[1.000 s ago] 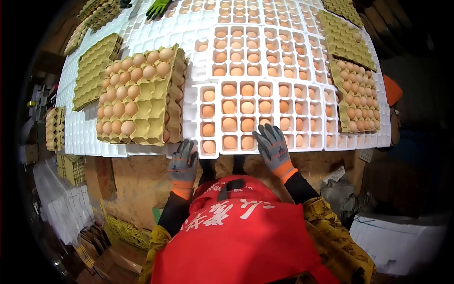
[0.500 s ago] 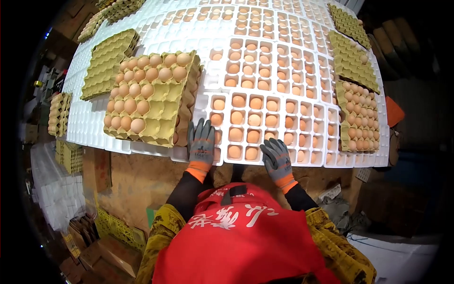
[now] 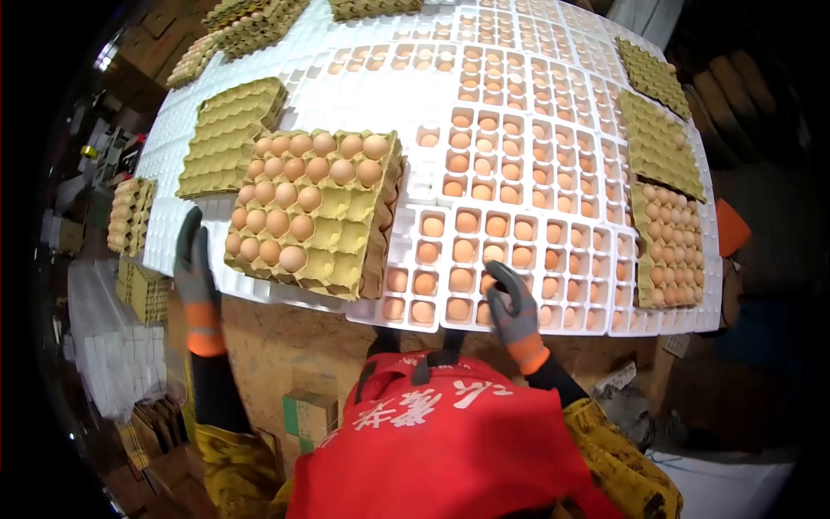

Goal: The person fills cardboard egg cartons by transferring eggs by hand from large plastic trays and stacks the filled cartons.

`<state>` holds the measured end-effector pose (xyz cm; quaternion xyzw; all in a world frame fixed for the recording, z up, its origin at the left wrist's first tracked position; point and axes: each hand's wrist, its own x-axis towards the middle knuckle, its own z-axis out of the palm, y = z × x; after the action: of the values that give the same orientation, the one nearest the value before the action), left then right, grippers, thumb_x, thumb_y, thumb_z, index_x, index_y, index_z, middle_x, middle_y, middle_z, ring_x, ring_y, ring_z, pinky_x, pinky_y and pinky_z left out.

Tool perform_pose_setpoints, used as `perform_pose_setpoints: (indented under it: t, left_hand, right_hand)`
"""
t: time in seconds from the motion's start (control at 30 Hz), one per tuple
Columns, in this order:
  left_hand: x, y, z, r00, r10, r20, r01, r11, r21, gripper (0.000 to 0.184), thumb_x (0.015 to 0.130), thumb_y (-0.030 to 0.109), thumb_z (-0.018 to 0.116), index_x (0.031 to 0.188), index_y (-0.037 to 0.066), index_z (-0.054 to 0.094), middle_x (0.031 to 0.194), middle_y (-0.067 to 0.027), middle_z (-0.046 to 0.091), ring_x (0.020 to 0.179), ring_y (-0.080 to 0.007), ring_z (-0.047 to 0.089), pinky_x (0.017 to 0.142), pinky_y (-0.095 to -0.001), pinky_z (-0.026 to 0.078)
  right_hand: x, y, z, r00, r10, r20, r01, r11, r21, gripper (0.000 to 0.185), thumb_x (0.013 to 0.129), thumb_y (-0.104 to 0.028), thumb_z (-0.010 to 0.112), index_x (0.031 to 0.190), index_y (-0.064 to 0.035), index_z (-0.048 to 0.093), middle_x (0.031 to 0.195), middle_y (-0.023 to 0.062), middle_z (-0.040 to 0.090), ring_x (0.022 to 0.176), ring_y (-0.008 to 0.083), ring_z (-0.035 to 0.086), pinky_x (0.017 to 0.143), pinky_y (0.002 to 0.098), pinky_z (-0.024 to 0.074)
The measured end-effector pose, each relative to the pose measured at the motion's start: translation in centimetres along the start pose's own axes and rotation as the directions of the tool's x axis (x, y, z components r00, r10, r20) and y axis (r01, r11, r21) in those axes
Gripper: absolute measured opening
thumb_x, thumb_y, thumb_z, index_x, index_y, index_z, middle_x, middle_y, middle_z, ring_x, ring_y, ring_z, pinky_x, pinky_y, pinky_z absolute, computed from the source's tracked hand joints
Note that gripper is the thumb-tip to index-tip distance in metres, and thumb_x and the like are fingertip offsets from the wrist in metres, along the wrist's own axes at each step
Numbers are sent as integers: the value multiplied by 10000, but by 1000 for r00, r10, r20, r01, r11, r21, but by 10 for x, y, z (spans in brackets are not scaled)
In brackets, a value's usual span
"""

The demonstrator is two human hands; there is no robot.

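Observation:
My left hand point(image 3: 197, 268), in a grey and orange work glove, is beside the left front corner of a stack of pulp egg trays point(image 3: 350, 208). Its fingers are stretched out with nothing in them. Brown eggs point(image 3: 324, 144) fill the back rows of the top tray, while several cups at its front right are bare. My right hand point(image 3: 512, 303), gloved alike, hovers at a white compartment tray point(image 3: 445, 298) holding single eggs point(image 3: 462, 279). Its fingers are bent and apart from the thumb; I cannot tell whether they touch an egg.
White trays cover the table, many holding eggs. More pulp trays with eggs point(image 3: 667, 251) sit at the right edge. Pulp trays point(image 3: 229, 138) lie behind the stack at left. A cardboard box point(image 3: 311, 413) and wrapped white packs point(image 3: 117, 337) are below the table.
My left hand has moved left, from the white tray right of the stack to the stack's left side. Eggs it had covered now show. My right hand's fingers have bent. The view has shifted.

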<state>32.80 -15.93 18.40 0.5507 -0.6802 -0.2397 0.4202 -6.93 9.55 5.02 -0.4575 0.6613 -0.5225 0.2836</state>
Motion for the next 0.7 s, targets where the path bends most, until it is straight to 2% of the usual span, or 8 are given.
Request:
perform_pose_setpoints:
  t: [0.13,0.17,0.2,0.33,0.47,0.57,0.67,0.7]
  left_hand:
    - [76,-157,-34,773,-415,480,456,889,35,590,1046,454,431,1435,13,488,1407,-90,562,1267,-192,528,1076,-334,397]
    - [85,-177,-28,650,-367,665,513,858,-28,618,1047,480,419,1455,18,463,1451,-105,520,1299,-188,508,1098,-332,379]
    - [87,-197,-18,672,-150,725,278,959,-59,537,1066,410,396,1468,56,429,1402,-94,544,1224,-203,546,1032,-372,459]
    - [94,-216,16,635,-198,747,375,924,-73,514,1064,402,399,1451,66,436,1382,-93,551,1198,-211,559,998,-389,479]
    - [83,-223,19,661,-271,700,471,876,-106,490,1062,394,402,1433,76,444,1362,-92,558,1172,-220,573,964,-406,499]
    - [71,-220,12,690,-298,659,521,837,-167,473,1061,388,405,1419,83,450,1347,-91,564,1152,-226,583,938,-419,514]
    - [57,-213,8,716,-334,613,579,774,-255,455,1059,382,407,1406,91,456,1332,-91,569,1133,-233,593,912,-432,529]
    - [51,-209,5,721,-347,600,601,744,-292,450,1059,380,408,1402,93,458,1328,-91,571,1126,-235,596,904,-437,534]
  right_hand:
    - [33,-10,75,932,303,197,-359,842,404,418,998,-126,535,1405,-30,512,1295,99,608,1144,170,610,939,307,517]
    - [43,-12,100,900,372,228,-437,765,473,455,1013,-157,513,1450,-44,460,1358,99,562,1148,173,601,945,321,520]
    - [55,-4,129,887,407,220,-457,700,548,491,1017,-154,499,1489,-54,406,1410,105,513,1189,184,574,948,339,525]
    - [96,11,207,884,468,0,-455,859,234,425,1023,-131,476,1431,-12,456,1421,154,512,1265,266,518,999,347,462]
    - [89,61,242,968,190,-164,-209,972,-107,397,1020,-181,501,1373,-2,521,1324,126,603,1201,246,561,990,317,447]
    - [104,-6,232,833,455,-316,-386,886,258,416,996,-316,571,1281,-13,591,1194,211,660,1059,353,619,906,399,475]
    - [98,6,240,878,321,-354,-198,919,341,372,1006,-253,562,1283,-6,587,1184,190,667,1057,265,630,894,359,482]
    - [84,53,244,939,239,-247,-135,918,372,412,1009,-168,539,1372,24,519,1325,131,605,1214,209,564,1035,307,433]
